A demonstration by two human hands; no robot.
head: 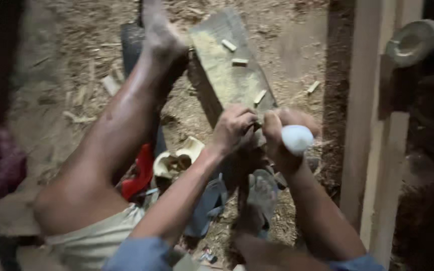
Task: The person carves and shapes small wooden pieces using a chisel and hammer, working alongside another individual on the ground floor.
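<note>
blue sleeves [141,253] sit nearest, both forearms reaching out over the sawdust floor [76,60]. left hand [233,128] is curled tight, pinching something small at the near end of the plank [227,65], too blurred to name. right hand [282,138] is clamped round a pale rounded handle [297,139], pressed close beside the left, hands nearly touching. left foot [159,32] braces the plank's far left edge. three small wood pegs [239,61] lie cut on the plank, one more off to the right. so some pieces look finished, and one seems in work now.
</note>
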